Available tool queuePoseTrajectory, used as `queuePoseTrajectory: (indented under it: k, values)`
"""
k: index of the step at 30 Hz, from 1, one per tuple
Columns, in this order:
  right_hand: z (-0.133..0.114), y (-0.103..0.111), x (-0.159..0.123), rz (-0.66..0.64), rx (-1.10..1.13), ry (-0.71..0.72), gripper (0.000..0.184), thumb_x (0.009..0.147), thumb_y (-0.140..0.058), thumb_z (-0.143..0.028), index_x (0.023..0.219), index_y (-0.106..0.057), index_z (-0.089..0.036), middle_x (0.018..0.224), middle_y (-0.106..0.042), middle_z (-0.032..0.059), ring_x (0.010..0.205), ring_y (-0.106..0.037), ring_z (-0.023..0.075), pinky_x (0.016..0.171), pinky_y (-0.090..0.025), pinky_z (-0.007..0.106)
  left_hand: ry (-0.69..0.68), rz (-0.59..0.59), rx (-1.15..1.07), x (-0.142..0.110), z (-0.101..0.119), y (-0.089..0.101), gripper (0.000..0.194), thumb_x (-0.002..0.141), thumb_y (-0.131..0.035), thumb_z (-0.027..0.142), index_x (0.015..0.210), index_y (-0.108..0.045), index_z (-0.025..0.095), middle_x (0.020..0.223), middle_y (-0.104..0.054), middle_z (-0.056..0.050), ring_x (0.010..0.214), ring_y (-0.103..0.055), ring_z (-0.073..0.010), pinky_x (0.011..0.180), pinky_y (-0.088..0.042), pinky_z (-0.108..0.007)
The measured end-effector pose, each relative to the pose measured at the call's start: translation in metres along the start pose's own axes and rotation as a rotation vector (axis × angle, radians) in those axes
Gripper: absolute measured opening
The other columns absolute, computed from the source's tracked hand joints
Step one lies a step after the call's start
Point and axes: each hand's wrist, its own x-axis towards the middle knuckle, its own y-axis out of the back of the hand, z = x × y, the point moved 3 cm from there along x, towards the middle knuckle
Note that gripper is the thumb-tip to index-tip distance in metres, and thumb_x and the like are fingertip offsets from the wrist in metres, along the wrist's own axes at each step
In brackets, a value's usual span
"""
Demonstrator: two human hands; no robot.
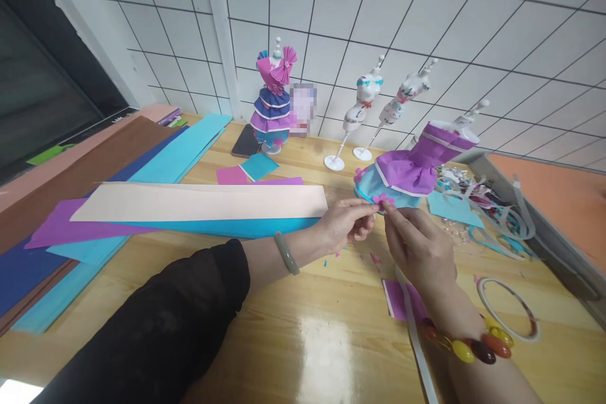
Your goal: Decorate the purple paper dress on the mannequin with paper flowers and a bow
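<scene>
A small mannequin wears a purple paper dress [411, 167] with white trim over a light blue underskirt [391, 190]; it stands tilted in view on the right half of the table. At the lower hem sits a pink paper flower [382, 199]. The fingertips of my left hand [349, 222] are pinched together at its left edge. From the right, the thumb and forefinger of my right hand [421, 246] close on the same flower. Another pink flower [360, 173] is on the skirt's left side. My fingers partly cover the hem.
Long crepe paper strips [203, 201] in several colours lie across the left. Behind stand a finished-looking dressed mannequin [272, 101] and two bare ones [362, 101]. A tape roll [534, 322], a purple paper piece [398, 300], ribbon scraps [514, 214] and a grey-edged orange tray [553, 202] lie right.
</scene>
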Motion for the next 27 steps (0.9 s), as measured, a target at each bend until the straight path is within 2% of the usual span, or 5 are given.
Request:
queuePoseTrajectory:
  k: [6,12,20,23,27]
  values:
    - [-0.005,0.002,0.003,0.038,0.240,-0.158,0.042,0.083,-0.052,-0.013,0.123,-0.056,-0.024,0.080,-0.059,0.0049,0.064,-0.054,0.0137,0.056,-0.043,0.026,0.001,0.011,0.012,0.000,-0.001,0.001,0.026,0.069,-0.062,0.033,0.062,-0.046,0.014,0.054,-0.044,0.004,0.043,-0.035,-0.0031,0.041,-0.017,-0.020]
    - [-0.002,0.010,0.003,0.168,0.464,-0.488,0.032,0.082,-0.055,-0.022,0.112,-0.063,-0.024,0.072,-0.056,0.0016,0.059,-0.048,0.0127,0.055,-0.040,0.028,-0.004,-0.034,0.059,0.001,-0.004,0.005,0.024,0.072,-0.057,0.034,0.062,-0.047,0.015,0.054,-0.044,0.003,0.043,-0.037,-0.0042,0.041,-0.019,-0.021]
    - [0.021,0.004,-0.012,0.405,0.691,-0.961,0.030,0.079,-0.058,-0.035,0.103,-0.066,-0.020,0.062,-0.047,-0.0027,0.049,-0.038,0.0076,0.045,-0.032,0.023,0.039,-0.010,0.111,-0.006,-0.005,0.007,0.021,0.071,-0.057,0.033,0.063,-0.050,0.015,0.056,-0.046,0.003,0.046,-0.037,-0.0045,0.042,-0.020,-0.020]
    - [0.031,0.006,-0.010,0.472,0.746,-1.012,0.028,0.076,-0.060,-0.034,0.099,-0.067,-0.018,0.062,-0.046,-0.0030,0.049,-0.038,0.0076,0.044,-0.032,0.022,0.062,-0.001,0.083,-0.006,-0.010,0.007,0.019,0.070,-0.060,0.033,0.073,-0.058,0.014,0.056,-0.045,0.003,0.047,-0.037,-0.0042,0.043,-0.021,-0.020]
    - [0.052,0.024,0.008,0.588,0.685,-0.962,0.026,0.073,-0.063,-0.028,0.096,-0.068,-0.015,0.061,-0.048,-0.0020,0.047,-0.039,0.0076,0.044,-0.031,0.025,0.083,-0.008,0.072,-0.006,-0.016,0.007,0.029,0.069,-0.064,0.034,0.090,-0.065,0.014,0.057,-0.044,0.004,0.047,-0.037,-0.0038,0.043,-0.021,-0.020]
